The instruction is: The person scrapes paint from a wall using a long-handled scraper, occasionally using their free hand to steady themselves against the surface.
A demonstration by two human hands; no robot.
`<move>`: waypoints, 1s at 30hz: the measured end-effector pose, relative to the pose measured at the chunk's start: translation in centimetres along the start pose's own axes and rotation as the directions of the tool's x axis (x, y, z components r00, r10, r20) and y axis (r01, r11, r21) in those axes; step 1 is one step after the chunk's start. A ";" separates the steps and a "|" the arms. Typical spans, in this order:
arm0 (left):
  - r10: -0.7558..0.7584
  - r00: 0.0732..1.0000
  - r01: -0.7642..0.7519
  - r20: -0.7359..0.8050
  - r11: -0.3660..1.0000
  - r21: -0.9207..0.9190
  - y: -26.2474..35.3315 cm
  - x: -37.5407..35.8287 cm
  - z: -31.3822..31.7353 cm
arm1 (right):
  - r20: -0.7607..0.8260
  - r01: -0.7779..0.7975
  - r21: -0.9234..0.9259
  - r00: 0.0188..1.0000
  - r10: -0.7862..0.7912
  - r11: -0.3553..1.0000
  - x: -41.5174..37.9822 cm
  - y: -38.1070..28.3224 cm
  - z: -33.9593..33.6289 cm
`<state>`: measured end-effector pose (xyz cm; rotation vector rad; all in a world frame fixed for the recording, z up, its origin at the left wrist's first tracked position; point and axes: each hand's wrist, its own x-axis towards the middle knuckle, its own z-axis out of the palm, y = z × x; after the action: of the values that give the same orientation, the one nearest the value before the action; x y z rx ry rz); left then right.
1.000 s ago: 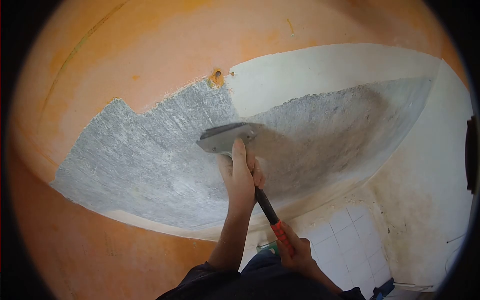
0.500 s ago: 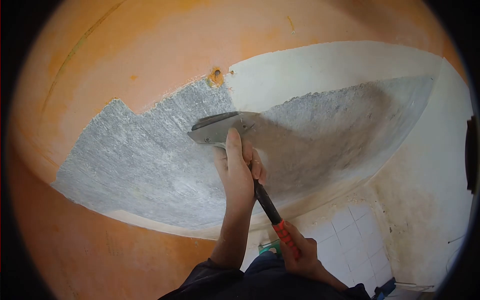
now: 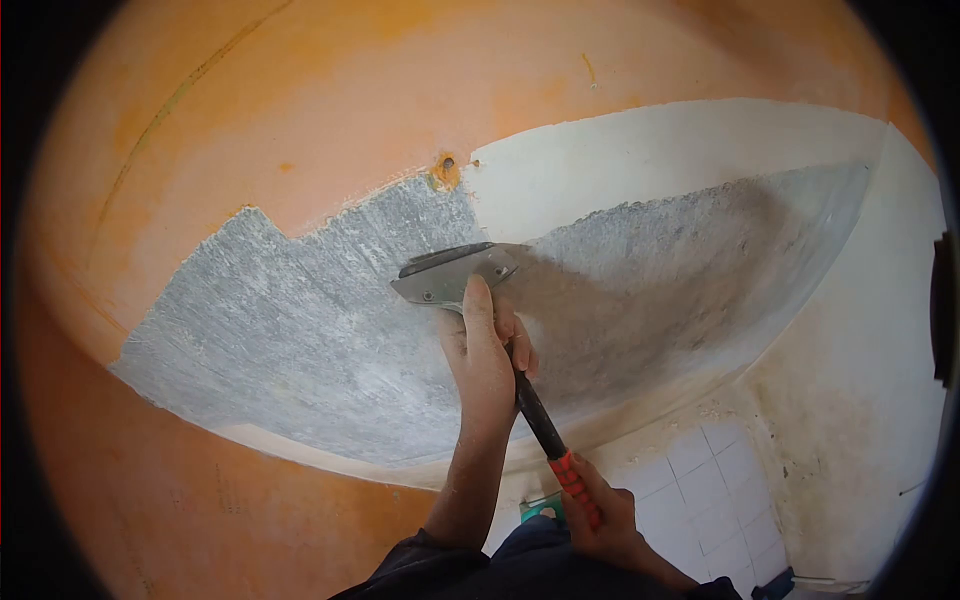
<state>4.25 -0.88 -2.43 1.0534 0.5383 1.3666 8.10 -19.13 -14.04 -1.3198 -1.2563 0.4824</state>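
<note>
A long-handled wall scraper (image 3: 450,278) has its wide metal head against the grey, roughened patch of wall (image 3: 290,340). My left hand (image 3: 487,345) is wrapped round its neck just below the head, the thumb lying up along the metal. Lower down, my right hand (image 3: 605,510) grips the red sleeve (image 3: 574,485) at the end of the black shaft (image 3: 540,415). Whether the blade edge bites into the surface cannot be made out.
Orange paint (image 3: 330,110) covers the wall above, with a hole (image 3: 448,164) at the grey patch's upper edge. A smooth white area (image 3: 620,150) lies to the right. White tiles (image 3: 710,490) are below, and a dark object (image 3: 942,310) stands at the far right.
The wall, scraper and my hands all appear slightly lower and further right, as the view has shifted. Both hands keep their hold, and the scraper stays at about the same spot on the wall.
</note>
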 end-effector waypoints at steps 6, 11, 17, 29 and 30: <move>0.055 0.998 -0.055 0.037 0.998 -0.008 0.9 0.5 0.4 | -0.005 0.010 0.040 1.000 -0.010 0.999 0.1 -0.8 -0.1; 0.043 0.999 -0.043 -0.017 0.998 -0.043 1.4 0.5 1.3 | 0.007 -0.006 0.049 1.000 0.005 0.999 0.5 -1.4 -0.7; 0.018 0.999 -0.018 0.034 1.000 -0.009 1.1 0.2 0.5 | 0.013 -0.016 0.037 1.000 0.016 0.999 0.6 -1.5 -0.6; 0.073 0.995 -0.073 0.068 0.997 -0.008 2.7 1.3 1.5 | -0.058 0.104 0.026 0.993 -0.103 0.994 1.8 -2.4 -0.7; 0.068 0.995 -0.068 0.066 0.998 -0.007 2.9 1.4 1.4 | -0.057 0.099 0.026 0.994 -0.097 0.995 1.7 -2.4 -0.7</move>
<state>4.23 -0.37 1.01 1.1178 0.4533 1.3863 8.36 -18.64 -11.07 -1.2331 -1.2568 0.3901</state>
